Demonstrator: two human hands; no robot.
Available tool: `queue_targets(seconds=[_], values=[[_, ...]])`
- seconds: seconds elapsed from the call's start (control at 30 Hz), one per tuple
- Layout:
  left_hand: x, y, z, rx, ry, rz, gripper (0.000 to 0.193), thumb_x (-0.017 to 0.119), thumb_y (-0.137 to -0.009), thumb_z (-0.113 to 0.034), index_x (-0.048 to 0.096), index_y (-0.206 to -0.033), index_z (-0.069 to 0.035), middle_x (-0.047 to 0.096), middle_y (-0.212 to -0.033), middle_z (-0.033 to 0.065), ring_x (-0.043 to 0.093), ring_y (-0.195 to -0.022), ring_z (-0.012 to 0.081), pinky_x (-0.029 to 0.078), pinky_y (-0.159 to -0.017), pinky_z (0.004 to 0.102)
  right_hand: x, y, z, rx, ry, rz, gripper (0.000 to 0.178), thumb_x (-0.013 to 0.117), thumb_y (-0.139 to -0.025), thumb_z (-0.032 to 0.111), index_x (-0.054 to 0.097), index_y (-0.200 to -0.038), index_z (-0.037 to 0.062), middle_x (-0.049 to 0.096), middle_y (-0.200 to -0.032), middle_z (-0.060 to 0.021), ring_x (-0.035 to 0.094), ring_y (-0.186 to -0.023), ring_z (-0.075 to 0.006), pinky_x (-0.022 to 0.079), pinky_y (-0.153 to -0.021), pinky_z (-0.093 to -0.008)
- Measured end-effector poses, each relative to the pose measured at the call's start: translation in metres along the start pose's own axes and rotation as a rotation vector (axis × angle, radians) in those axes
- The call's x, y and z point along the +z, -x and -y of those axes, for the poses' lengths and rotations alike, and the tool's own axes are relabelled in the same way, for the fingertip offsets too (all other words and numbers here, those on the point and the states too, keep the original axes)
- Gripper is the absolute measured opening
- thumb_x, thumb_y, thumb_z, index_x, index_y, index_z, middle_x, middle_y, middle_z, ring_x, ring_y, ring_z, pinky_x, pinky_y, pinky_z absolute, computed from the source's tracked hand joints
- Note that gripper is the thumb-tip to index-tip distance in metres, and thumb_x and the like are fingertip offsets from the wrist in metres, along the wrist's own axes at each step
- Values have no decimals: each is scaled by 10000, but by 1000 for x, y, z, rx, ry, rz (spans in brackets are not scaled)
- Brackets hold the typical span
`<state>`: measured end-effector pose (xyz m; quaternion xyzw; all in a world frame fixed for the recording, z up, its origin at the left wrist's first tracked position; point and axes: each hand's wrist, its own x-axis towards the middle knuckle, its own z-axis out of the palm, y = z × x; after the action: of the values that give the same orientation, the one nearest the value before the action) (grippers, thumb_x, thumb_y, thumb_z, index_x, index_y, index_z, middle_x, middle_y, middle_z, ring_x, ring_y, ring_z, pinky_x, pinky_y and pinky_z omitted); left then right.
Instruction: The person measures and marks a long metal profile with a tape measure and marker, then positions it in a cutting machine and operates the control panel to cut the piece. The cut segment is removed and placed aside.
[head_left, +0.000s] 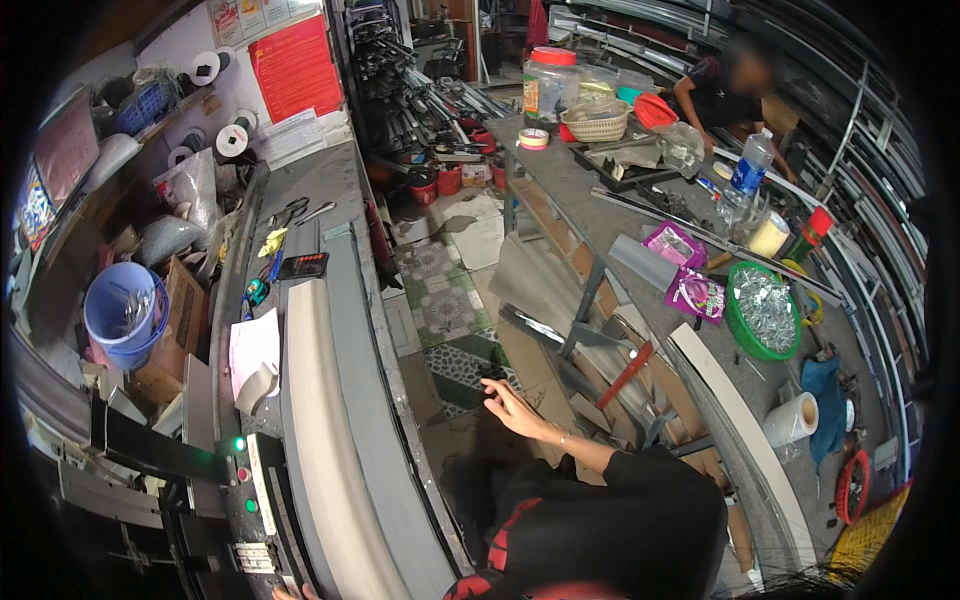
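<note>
My right hand (515, 410) hangs over the aisle between two workbenches. Its fingers are stretched out, a little apart, and hold nothing. Only a sliver of my left hand (293, 593) shows at the lower edge, beside the control panel (265, 500) with its green-lit buttons and the near end of a long beige strip (325, 430). Most of its fingers are cut off, so I cannot tell what they hold or touch. The strip lies lengthwise on the grey left bench (385, 440). A phone-like black device (303, 265) rests near the strip's far end.
Scissors (290, 212), a tape measure (257, 291) and white paper (255, 350) lie on the left bench. The right bench carries a green basket of small metal parts (765, 310) and a long pale strip (740, 440). Metal profiles jut below it. Another person (735, 95) sits beyond.
</note>
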<state>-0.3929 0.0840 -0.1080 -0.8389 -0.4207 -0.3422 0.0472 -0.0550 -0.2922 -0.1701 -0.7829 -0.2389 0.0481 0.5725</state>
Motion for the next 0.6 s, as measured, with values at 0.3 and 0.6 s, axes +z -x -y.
queue_targets(seconds=[0.3, 0.6], values=[[-71, 26, -13, -103, -140, 81, 661, 695, -763, -74, 404, -1355, -30, 447, -1357, 177, 387, -1288, 342, 262, -1100, 456, 46, -5, -2, -41, -59, 312, 398, 543, -940, 134, 443, -1317, 55, 504, -1073, -82, 515, -776, -128, 459, -717, -264], [-180, 212, -89, -617, -38, 60, 438, 597, -854, -90, 479, -1274, -57, 398, -1385, 152, 294, -1338, 362, 258, -1100, 468, 93, 33, -2, -91, -79, 638, 462, 522, -964, 218, 386, -1308, -60, 457, -1093, -112, 502, -774, -149, 456, -670, -270]])
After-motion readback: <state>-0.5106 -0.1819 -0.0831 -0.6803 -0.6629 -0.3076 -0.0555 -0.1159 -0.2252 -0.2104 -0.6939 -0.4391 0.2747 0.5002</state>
